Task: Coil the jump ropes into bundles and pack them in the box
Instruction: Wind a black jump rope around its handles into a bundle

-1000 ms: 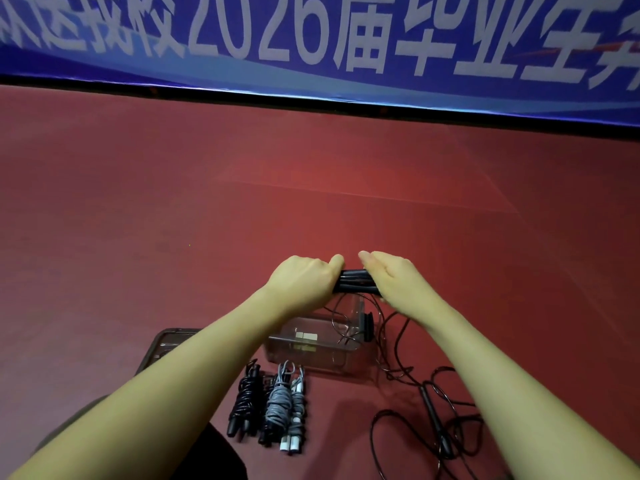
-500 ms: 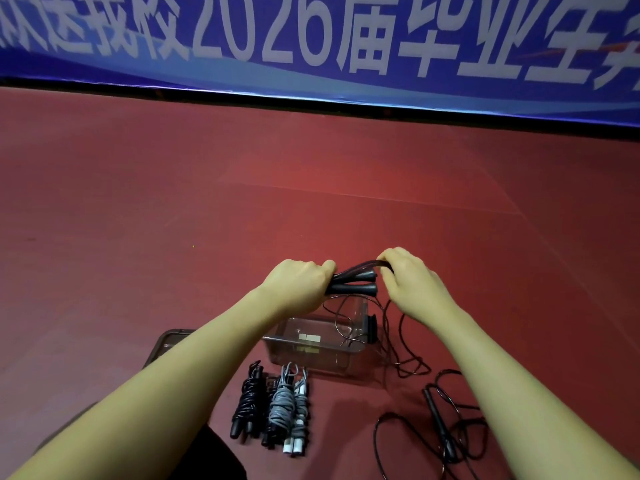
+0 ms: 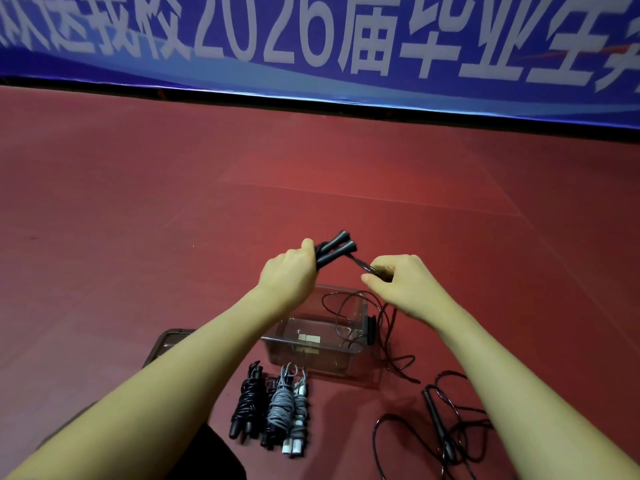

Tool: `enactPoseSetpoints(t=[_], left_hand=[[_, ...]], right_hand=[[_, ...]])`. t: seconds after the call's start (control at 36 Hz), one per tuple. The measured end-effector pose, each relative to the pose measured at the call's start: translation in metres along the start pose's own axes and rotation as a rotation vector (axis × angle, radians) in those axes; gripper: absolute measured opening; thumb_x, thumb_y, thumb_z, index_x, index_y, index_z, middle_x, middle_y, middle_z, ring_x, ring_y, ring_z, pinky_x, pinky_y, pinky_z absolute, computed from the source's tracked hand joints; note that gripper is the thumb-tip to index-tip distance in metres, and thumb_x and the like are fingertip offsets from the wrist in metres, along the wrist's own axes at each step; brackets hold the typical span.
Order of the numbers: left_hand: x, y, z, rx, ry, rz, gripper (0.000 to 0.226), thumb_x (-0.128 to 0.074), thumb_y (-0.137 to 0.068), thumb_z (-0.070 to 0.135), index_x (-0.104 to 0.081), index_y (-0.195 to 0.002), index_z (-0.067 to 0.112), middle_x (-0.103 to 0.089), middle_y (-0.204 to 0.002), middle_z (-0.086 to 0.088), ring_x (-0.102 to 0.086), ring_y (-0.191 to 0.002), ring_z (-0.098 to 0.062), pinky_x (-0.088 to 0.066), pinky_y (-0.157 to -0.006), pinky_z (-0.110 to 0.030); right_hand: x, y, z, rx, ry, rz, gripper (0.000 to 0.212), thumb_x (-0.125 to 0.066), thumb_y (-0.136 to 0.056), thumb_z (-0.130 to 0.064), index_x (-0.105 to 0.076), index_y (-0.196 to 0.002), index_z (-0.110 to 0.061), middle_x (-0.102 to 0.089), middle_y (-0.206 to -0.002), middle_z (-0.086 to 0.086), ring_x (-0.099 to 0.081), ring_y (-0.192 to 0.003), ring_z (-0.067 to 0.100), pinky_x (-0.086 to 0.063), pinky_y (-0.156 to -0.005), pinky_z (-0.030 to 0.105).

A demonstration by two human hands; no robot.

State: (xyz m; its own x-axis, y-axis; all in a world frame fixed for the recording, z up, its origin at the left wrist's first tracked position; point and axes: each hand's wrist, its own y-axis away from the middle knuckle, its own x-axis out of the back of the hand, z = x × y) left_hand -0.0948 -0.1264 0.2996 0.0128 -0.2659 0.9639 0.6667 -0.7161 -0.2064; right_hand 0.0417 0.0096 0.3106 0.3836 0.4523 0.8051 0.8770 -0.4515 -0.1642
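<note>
Two black jump-rope handles (image 3: 334, 252) sit side by side in the left hand (image 3: 289, 277), whose fingers curl round them above the clear plastic box (image 3: 317, 342). The right hand (image 3: 403, 284) pinches their black cord (image 3: 363, 266) between thumb and fingers. Three coiled bundles (image 3: 273, 407) lie just in front of the box.

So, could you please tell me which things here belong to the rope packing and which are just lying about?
Job:
- black handles gripped by left hand
- cord pinched by right hand
- clear box
- coiled bundles
- loose rope

Lying about:
- dark lid
- blue banner
</note>
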Motion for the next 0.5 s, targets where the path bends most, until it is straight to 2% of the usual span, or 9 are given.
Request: enactPoseSetpoints(t=[0.06, 0.11, 0.19, 0.25, 0.31, 0.36, 0.44, 0.5], left_hand=[[-0.002, -0.001, -0.001, 0.001, -0.028, -0.008, 0.009, -0.040, -0.097, 0.012, -0.030, -0.095, 0.013, -0.063, -0.097, -0.015, -0.051, -0.073, -0.034, -0.033, -0.060, -0.036], [-0.003, -0.001, -0.002, -0.020, -0.069, -0.011, 0.008, -0.039, -0.097, 0.012, -0.031, -0.096, 0.013, -0.063, -0.096, -0.014, -0.054, -0.075, -0.035, -0.034, -0.060, -0.036], [-0.003, -0.001, -0.002, -0.081, -0.140, -0.024, 0.009, -0.039, -0.097, 0.014, -0.039, -0.104, 0.009, -0.063, -0.098, -0.014, -0.057, -0.079, -0.036, -0.034, -0.060, -0.037], [-0.004, -0.001, -0.002, -0.138, -0.186, -0.039, 0.012, -0.038, -0.098, 0.016, -0.040, -0.108, 0.009, -0.063, -0.097, -0.013, -0.054, -0.073, -0.034, -0.034, -0.058, -0.036], [-0.004, 0.001, -0.002, -0.206, -0.224, -0.054, 0.014, -0.038, -0.099, 0.017, -0.040, -0.110, 0.009, -0.064, -0.096, -0.012, -0.055, -0.074, -0.034, -0.033, -0.057, -0.035], [-0.004, 0.002, -0.003, -0.272, -0.257, -0.063, 0.017, -0.039, -0.098, 0.019, -0.040, -0.112, 0.010, -0.064, -0.096, -0.010, -0.059, -0.079, -0.034, -0.032, -0.057, -0.034], [-0.001, 0.004, -0.005, -0.362, -0.272, -0.060, 0.019, -0.038, -0.099, 0.022, -0.041, -0.114, 0.012, -0.064, -0.094, -0.008, -0.058, -0.078, -0.033, -0.033, -0.057, -0.033], [0.002, 0.006, -0.005, -0.433, -0.282, -0.067, 0.019, -0.038, -0.099, 0.025, -0.042, -0.113, 0.013, -0.064, -0.092, -0.007, -0.058, -0.077, -0.033, -0.032, -0.057, -0.032]], right_hand=[[0.002, 0.002, -0.006, 0.055, 0.012, -0.010, 0.015, -0.054, -0.081, -0.019, -0.058, -0.066, -0.019, -0.047, -0.054, -0.002, -0.041, -0.054, 0.019, -0.035, -0.057, 0.029], [0.004, 0.004, -0.012, 0.133, 0.108, 0.024, 0.017, -0.052, -0.080, -0.011, -0.067, -0.080, -0.018, -0.055, -0.063, -0.003, -0.049, -0.059, 0.021, -0.037, -0.057, 0.028], [0.006, 0.004, -0.015, 0.403, 0.328, 0.267, 0.026, -0.048, -0.080, -0.012, -0.072, -0.090, -0.013, -0.055, -0.071, -0.001, -0.055, -0.061, 0.023, -0.036, -0.051, 0.024], [0.005, 0.003, -0.016, 0.513, 0.346, 0.378, 0.027, -0.047, -0.080, -0.013, -0.071, -0.090, -0.013, -0.056, -0.073, 0.000, -0.056, -0.056, 0.021, -0.039, -0.045, 0.022], [0.003, 0.002, -0.019, 0.435, 0.211, 0.385, 0.025, -0.051, -0.081, -0.005, -0.067, -0.098, -0.013, -0.059, -0.083, -0.001, -0.058, -0.065, 0.022, -0.047, -0.054, 0.029], [0.003, -0.002, -0.021, 0.239, 0.014, 0.353, 0.026, -0.055, -0.082, 0.002, -0.062, -0.098, -0.016, -0.057, -0.081, -0.008, -0.055, -0.068, 0.016, -0.048, -0.063, 0.032], [0.004, -0.010, -0.016, 0.046, -0.212, 0.357, 0.015, -0.065, -0.080, -0.002, -0.058, -0.079, -0.015, -0.046, -0.053, -0.005, -0.038, -0.047, 0.008, -0.037, -0.049, 0.026], [0.005, -0.015, -0.011, -0.003, -0.268, 0.352, 0.018, -0.073, -0.078, -0.010, -0.057, -0.071, -0.011, -0.040, -0.047, -0.004, -0.031, -0.044, 0.009, -0.028, -0.048, 0.025]])
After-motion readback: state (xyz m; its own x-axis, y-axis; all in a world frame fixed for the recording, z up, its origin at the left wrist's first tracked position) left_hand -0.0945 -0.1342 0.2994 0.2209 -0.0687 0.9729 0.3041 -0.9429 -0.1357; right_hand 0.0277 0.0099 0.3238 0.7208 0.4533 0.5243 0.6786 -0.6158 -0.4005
